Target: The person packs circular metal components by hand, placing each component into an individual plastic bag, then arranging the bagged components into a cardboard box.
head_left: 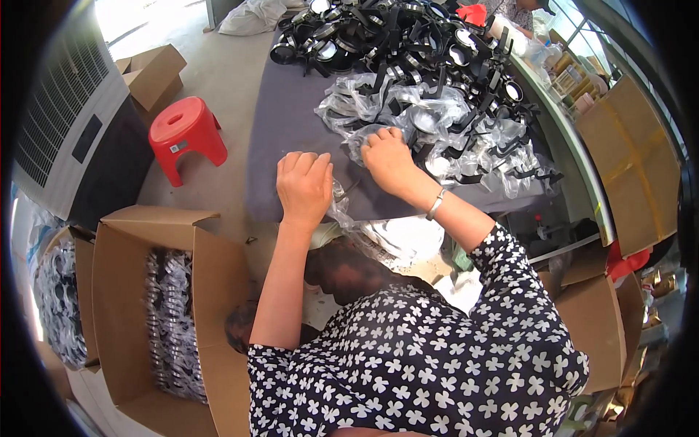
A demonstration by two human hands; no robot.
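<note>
My left hand (304,182) is closed above the near left part of the grey-covered table (280,124), its fingers curled. Clear plastic (340,207) trails from beside its thumb down past the table's near edge, and a thin dark piece shows close to it. My right hand (388,160), with a bangle on the wrist, is also closed, at a crumpled clear plastic bag (355,144); its fingertips are partly hidden. Just beyond lie several bagged pieces (437,109), round and silvery with black strips. Behind them rises a heap of similar unbagged black pieces (393,44).
At my left stands an open carton (218,291) with rows of bagged pieces (175,320) inside. Farther off are a red stool (187,131), a grey-and-black air cooler (65,116) and another carton (156,76). On the right are cardboard (630,160) and a shelf; a person (518,14) sits far right.
</note>
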